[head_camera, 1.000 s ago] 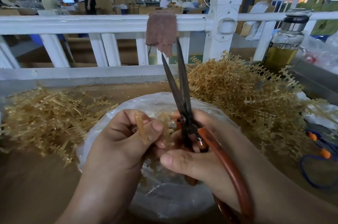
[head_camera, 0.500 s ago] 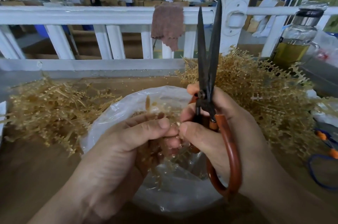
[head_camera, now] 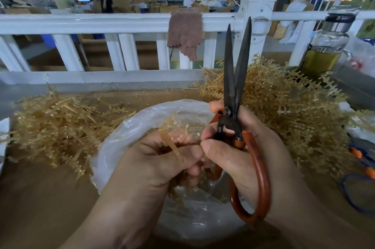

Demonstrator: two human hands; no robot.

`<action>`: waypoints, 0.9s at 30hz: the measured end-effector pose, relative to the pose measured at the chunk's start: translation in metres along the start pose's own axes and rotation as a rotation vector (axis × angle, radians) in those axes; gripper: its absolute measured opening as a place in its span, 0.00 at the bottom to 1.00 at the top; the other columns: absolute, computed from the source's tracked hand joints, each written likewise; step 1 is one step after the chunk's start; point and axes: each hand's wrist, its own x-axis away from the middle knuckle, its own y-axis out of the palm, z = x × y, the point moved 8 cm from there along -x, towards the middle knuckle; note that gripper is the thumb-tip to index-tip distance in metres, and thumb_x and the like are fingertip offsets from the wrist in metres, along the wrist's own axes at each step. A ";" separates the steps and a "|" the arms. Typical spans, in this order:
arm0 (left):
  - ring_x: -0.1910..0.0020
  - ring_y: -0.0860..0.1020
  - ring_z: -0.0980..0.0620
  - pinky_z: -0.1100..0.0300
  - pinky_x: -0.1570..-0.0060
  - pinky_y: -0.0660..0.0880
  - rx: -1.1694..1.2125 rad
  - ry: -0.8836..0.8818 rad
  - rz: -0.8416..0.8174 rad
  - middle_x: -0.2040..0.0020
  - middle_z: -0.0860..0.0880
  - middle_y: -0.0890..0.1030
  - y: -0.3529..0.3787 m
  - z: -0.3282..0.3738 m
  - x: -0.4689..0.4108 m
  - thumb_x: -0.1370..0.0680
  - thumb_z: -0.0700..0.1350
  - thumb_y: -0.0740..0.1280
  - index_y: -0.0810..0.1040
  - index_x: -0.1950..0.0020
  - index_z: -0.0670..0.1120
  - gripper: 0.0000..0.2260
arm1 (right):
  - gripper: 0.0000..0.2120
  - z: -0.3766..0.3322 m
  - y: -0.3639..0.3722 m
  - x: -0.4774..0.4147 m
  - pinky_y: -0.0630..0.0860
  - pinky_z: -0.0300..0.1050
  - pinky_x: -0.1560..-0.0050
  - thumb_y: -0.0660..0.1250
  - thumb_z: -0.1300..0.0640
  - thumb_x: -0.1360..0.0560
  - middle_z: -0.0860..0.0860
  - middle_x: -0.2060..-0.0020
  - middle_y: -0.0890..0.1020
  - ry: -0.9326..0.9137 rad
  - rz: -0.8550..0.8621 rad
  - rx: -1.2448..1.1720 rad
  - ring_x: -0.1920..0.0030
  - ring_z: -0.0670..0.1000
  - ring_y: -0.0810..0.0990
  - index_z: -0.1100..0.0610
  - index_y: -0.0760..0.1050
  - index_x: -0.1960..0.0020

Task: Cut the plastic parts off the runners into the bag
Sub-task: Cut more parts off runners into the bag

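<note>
Our left hand (head_camera: 154, 167) grips a runner (head_camera: 172, 143) over the bag (head_camera: 125, 131); our right hand (head_camera: 239, 153) grasps upright scissors (head_camera: 235, 78).

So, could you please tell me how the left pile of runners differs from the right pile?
The left pile lies low and loose, mostly bare strands; the right pile stands taller, denser, bristling with small branches. Both are tan plastic, flanking the bag.
</note>
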 end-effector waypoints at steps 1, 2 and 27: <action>0.70 0.80 0.49 0.61 0.71 0.76 0.006 0.007 0.019 0.68 0.42 0.81 -0.001 0.001 0.000 0.38 0.44 0.80 0.85 0.63 0.43 0.09 | 0.21 -0.003 -0.002 0.002 0.79 0.34 0.59 0.76 0.60 0.30 0.53 0.58 0.84 -0.038 0.026 0.074 0.60 0.47 0.85 0.49 0.75 0.40; 0.69 0.81 0.48 0.62 0.72 0.76 0.013 0.015 0.042 0.67 0.41 0.82 -0.004 0.002 0.000 0.37 0.46 0.78 0.85 0.63 0.42 0.09 | 0.22 -0.004 -0.003 0.004 0.79 0.35 0.58 0.76 0.57 0.30 0.53 0.57 0.84 -0.053 0.037 0.121 0.59 0.48 0.85 0.49 0.75 0.38; 0.62 0.84 0.49 0.61 0.70 0.77 0.157 0.215 0.225 0.65 0.47 0.82 -0.040 0.026 -0.006 0.37 0.46 0.77 0.83 0.63 0.49 0.06 | 0.27 -0.037 -0.012 0.004 0.72 0.28 0.67 0.50 0.16 0.41 0.23 0.51 0.73 0.080 -0.163 1.019 0.52 0.24 0.72 0.22 0.59 0.45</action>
